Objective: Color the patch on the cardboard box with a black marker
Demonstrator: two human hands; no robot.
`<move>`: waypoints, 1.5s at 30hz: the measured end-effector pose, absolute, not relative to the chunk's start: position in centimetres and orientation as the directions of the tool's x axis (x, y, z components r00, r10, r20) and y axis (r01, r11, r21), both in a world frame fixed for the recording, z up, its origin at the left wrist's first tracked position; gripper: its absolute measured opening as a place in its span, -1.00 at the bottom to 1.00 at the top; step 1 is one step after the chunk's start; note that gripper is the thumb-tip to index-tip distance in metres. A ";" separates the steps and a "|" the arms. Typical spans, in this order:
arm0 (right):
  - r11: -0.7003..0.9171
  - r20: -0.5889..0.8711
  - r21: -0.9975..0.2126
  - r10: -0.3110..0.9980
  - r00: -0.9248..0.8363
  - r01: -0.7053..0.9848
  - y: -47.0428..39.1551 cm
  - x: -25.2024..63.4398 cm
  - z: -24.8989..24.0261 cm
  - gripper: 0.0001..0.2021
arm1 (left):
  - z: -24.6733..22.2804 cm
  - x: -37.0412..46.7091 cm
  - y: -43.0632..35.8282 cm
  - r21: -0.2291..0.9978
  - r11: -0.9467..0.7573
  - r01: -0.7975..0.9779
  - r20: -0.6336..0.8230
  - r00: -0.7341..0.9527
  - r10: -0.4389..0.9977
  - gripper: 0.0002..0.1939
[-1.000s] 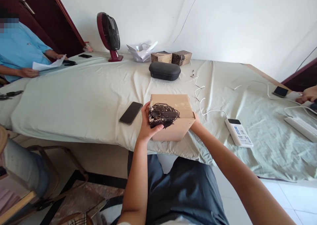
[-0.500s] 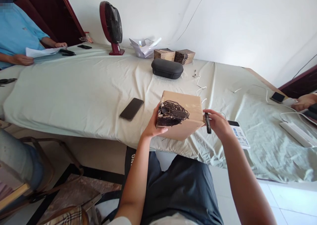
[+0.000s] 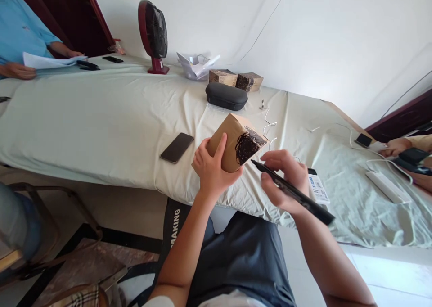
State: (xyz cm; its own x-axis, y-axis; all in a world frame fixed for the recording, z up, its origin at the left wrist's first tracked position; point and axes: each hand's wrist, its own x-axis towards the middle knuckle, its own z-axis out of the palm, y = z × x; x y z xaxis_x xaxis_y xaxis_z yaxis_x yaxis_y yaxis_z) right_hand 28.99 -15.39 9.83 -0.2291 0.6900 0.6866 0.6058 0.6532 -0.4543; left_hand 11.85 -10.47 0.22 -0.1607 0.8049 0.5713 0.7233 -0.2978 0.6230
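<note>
My left hand [image 3: 214,168] grips a brown cardboard box [image 3: 223,130], tilted above the cloth near the table's front edge. Dense black scribbles cover one corner of the box, facing right. In my right hand [image 3: 286,174] is a black marker [image 3: 297,194], its uncapped tip pointing left, just short of the box's lower corner. Left of the box lies a dark smartphone [image 3: 177,147]. Behind my right hand, a white printed packet [image 3: 317,187] is partly covered.
A black zip case [image 3: 227,96] lies before two scribbled boxes [image 3: 249,81] at the back. Beside them are a plastic basket [image 3: 196,67] and a fan [image 3: 153,34]. A power strip [image 3: 388,186] lies right. Co-workers' hands show at left [image 3: 20,70] and right [image 3: 393,147].
The box has turned so its scribbled corner faces right. My left hand has moved onto its side. The marker in my right hand has swung to point at the box.
</note>
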 end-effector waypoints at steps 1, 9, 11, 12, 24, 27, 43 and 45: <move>0.669 0.701 -0.413 0.667 -0.253 0.618 -15.1 28.4 9.9 -0.79 | 0.5 12.0 -10.8 0.610 -0.283 0.740 0.569 -0.160 0.807 0.06; 0.643 0.709 -0.302 0.645 -0.285 0.704 -13.6 27.9 9.5 -0.89 | 0.8 12.7 -11.6 0.551 -0.264 0.791 0.588 -0.144 0.796 0.03; 0.625 0.707 -0.323 0.659 -0.258 0.711 -13.6 27.9 9.6 -0.90 | 0.7 12.9 -11.6 0.556 -0.285 0.781 0.601 -0.141 0.787 0.00; 0.613 0.702 -0.347 0.671 -0.237 0.710 -13.6 27.8 9.7 -0.90 | 0.6 12.9 -11.5 0.560 -0.300 0.772 0.610 -0.139 0.780 -0.01; 0.567 0.707 -0.616 0.704 0.066 0.547 -13.0 28.8 9.1 -0.92 | 0.1 12.4 -11.5 0.578 -0.377 0.724 0.649 -0.128 0.750 0.06; 0.582 0.674 -0.686 0.734 0.080 0.438 -12.3 29.3 9.1 -0.93 | -0.2 11.8 -11.4 0.576 -0.390 0.718 0.653 -0.118 0.748 0.06; 0.453 0.518 -0.814 0.849 0.102 0.364 -9.9 28.9 9.9 -0.86 | -2.4 9.0 -9.7 0.542 -0.584 0.605 0.749 -0.033 0.661 0.16; 0.425 0.479 -0.848 0.870 0.115 0.317 -9.6 29.3 9.5 -0.84 | -2.8 8.6 -9.4 0.550 -0.595 0.587 0.746 -0.025 0.665 0.18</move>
State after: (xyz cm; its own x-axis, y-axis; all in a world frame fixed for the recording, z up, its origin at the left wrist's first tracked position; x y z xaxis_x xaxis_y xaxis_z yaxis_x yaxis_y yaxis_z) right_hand 29.34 -9.64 9.55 0.1154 0.8702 0.4789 0.3171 0.4246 -0.8480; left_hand 8.58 -9.37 -2.82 -0.0250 0.6652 0.7462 0.5869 -0.5945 0.5496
